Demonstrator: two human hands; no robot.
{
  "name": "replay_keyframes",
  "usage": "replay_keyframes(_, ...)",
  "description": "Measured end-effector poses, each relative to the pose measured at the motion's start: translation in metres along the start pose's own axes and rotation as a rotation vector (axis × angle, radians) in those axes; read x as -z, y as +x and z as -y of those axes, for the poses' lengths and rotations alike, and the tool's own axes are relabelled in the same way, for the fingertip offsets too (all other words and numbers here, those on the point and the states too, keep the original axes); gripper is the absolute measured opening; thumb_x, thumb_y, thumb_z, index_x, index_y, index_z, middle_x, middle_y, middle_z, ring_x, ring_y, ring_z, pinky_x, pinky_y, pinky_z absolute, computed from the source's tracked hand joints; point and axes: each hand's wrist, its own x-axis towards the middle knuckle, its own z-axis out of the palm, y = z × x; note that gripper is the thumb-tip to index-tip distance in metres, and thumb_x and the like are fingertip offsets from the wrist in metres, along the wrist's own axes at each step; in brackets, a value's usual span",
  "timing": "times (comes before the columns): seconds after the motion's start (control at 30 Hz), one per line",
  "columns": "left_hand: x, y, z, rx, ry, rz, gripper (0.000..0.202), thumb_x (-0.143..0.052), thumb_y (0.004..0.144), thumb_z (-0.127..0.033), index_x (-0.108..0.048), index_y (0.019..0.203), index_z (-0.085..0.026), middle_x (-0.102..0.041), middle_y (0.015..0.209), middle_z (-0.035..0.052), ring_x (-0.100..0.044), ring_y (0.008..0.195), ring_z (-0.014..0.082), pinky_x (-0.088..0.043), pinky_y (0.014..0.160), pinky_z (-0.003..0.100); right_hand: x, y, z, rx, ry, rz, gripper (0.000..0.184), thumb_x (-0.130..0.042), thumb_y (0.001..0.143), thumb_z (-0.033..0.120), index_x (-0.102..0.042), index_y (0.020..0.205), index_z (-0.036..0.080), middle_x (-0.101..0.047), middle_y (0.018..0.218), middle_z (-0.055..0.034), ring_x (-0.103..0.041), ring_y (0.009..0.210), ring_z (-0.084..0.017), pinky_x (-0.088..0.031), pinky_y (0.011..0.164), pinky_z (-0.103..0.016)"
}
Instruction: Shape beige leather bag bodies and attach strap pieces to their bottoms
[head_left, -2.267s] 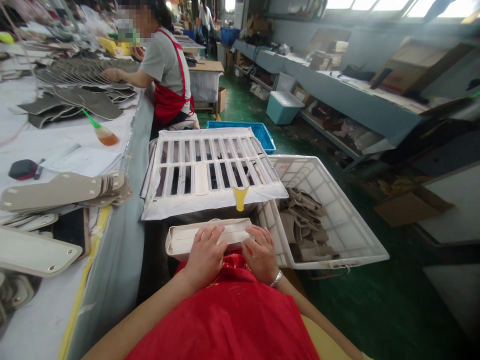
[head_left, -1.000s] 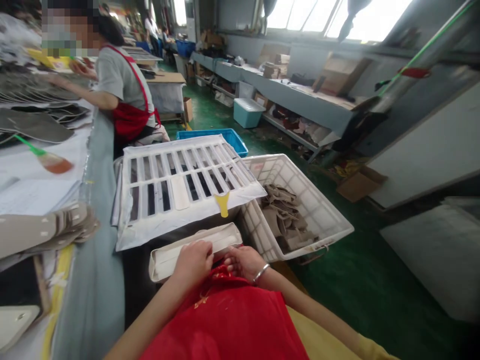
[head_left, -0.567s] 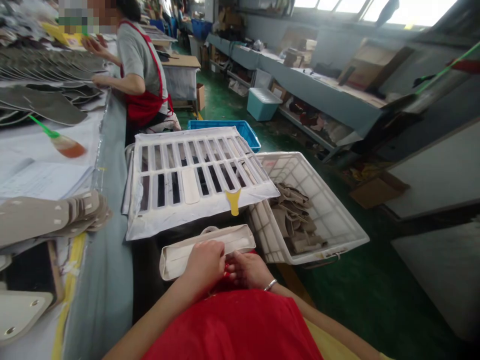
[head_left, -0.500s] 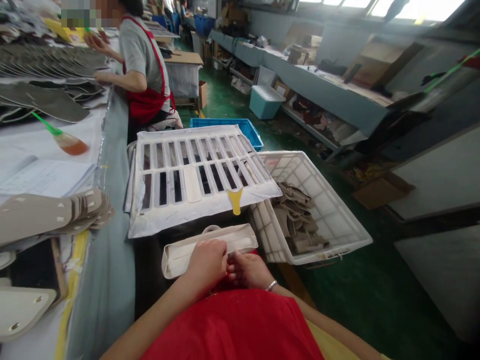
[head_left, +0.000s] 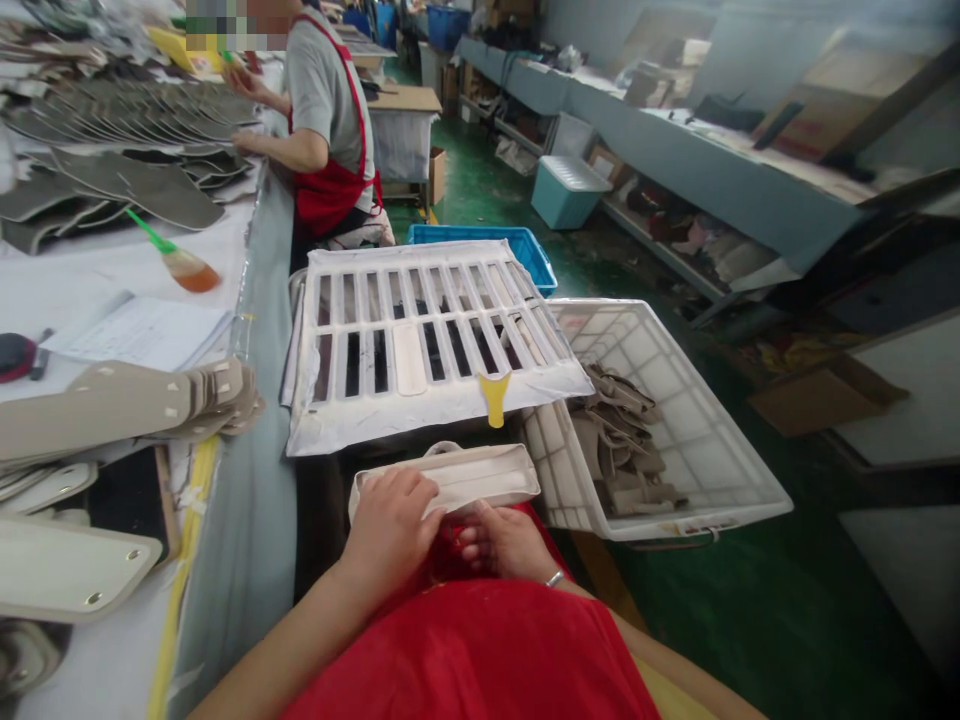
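Since 0.5 s ago: left hand has slid toward the left end of the cream pouch-like piece and flattened out, fingers loosely spread over its top. Right hand: fingers curled, thumb at near edge; can't tell if it's pinching, underside hidden. Piece sits above the red apron, just off the near edge of the slotted rack. Looks light, semi-soft, grippy, likely to crease rather than break. Best hold: both short ends. Long axis left–right, right end toward crate, loop facing the rack.
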Motion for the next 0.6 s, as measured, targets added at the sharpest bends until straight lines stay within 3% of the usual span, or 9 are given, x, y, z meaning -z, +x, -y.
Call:
replay_keyframes(0.17, 0.001, -0.016, 0.023, -0.009, -0.038, -0.035, 0.015, -0.052, 0.081, -0.032, -0.061, 0.074, -0.022, -0.056, 0.097, 0.003, -0.048, 0.091, 0.0214, -0.033, 0.083, 0.041, 0.0, -0.002, 0.003, -0.076, -0.018, -0.039, 0.031, -0.049, 0.086, 0.036, -0.058, 0.075, 0.008, -0.062, 0.061, -0.0052, -0.055, 0.043, -0.01, -0.042, 0.042, -0.021)
replay_keyframes(0.33, -0.006, -0.021, 0.02, 0.002, -0.053, -0.099, 0.015, -0.048, 0.082, -0.025, -0.061, 0.075, -0.022, -0.056, 0.096, 0.0033, -0.048, 0.091, 0.0201, -0.029, 0.094, 0.044, -0.002, -0.002, 0.001, -0.102, -0.036, -0.022, 0.031, -0.051, 0.085, 0.037, -0.059, 0.074, 0.008, -0.061, 0.058, -0.0048, -0.055, 0.043, -0.011, -0.043, 0.044, -0.022)
replay_keyframes(0.6, -0.009, -0.022, 0.017, 0.029, -0.056, -0.141, 0.013, -0.05, 0.079, -0.02, -0.06, 0.071, -0.02, -0.056, 0.094, 0.0036, -0.048, 0.09, 0.0204, -0.031, 0.094, 0.045, -0.01, 0.006, -0.013, -0.071, -0.067, -0.001, 0.035, -0.059, 0.078, 0.044, -0.059, 0.073, 0.009, -0.061, 0.058, -0.0055, -0.055, 0.045, -0.012, -0.047, 0.05, -0.026)
